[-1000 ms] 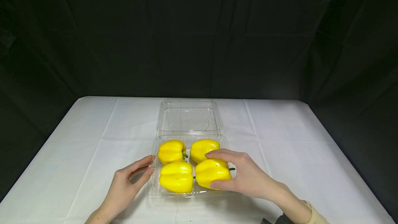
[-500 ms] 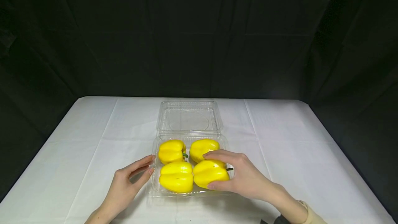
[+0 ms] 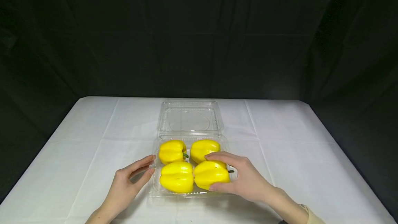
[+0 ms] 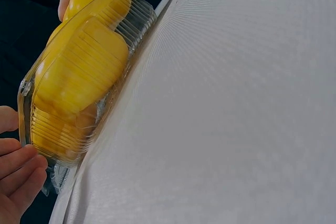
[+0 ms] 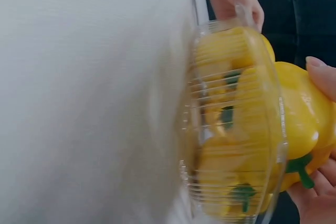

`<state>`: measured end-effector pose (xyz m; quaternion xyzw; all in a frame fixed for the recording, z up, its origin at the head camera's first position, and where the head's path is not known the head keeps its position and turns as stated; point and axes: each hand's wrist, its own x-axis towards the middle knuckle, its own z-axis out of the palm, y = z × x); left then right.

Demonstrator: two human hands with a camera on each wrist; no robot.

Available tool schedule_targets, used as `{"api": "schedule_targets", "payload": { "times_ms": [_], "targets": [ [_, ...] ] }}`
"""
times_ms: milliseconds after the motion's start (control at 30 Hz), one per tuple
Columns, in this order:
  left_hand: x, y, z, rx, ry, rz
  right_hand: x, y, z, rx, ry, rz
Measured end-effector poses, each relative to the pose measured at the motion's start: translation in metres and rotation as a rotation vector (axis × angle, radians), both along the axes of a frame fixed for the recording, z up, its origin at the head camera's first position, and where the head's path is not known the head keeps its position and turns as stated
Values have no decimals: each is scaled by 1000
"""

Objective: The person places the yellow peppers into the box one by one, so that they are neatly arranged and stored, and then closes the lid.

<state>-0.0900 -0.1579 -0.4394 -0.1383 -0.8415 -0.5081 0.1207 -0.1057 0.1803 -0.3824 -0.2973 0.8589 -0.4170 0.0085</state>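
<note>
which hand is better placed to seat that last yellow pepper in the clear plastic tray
Right: the right hand already grips the near-right yellow pepper; the left hand only touches the clear plastic tray.

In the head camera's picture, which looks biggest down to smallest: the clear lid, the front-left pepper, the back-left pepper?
1. Clear lid, plainly largest.
2. Front-left pepper.
3. Back-left pepper.
The front pepper lies nearer the camera, so the peppers' order is unsure.

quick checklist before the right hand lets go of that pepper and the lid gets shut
1. Right hand grips the near-right yellow bell pepper: ok.
2. That pepper fully seated in the clear plastic clamshell tray: cannot tell.
3. The other three yellow peppers lie inside the tray: ok.
4. Left hand fingers steady the tray's left edge: ok.
5. Clear hinged lid lies open flat behind: ok.
</note>
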Motion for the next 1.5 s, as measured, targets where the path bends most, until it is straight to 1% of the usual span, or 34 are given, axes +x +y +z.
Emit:
{"api": "schedule_targets", "payload": {
  "times_ms": [200, 400, 633, 800, 1033, 1367, 1500],
  "targets": [
    [2, 0, 1, 2, 20, 6, 2, -1, -6, -45, 46, 18],
    [2, -1, 2, -1, 21, 6, 6, -3, -10, -56, 92, 27],
    [2, -1, 2, -4, 35, 3, 7, 1, -15, -67, 103, 36],
    [2, 0, 2, -7, 35, 1, 7, 4, -20, -77, 147, 44],
    [3, 2, 3, -6, 2, -2, 10, 9, -25, -71, 135, 36],
    [2, 1, 4, 1, 24, -13, 10, 9, -26, -36, 148, 39],
    [2, 1, 4, -2, 17, -13, 11, 10, -26, -23, 160, 26]
  ]
}}
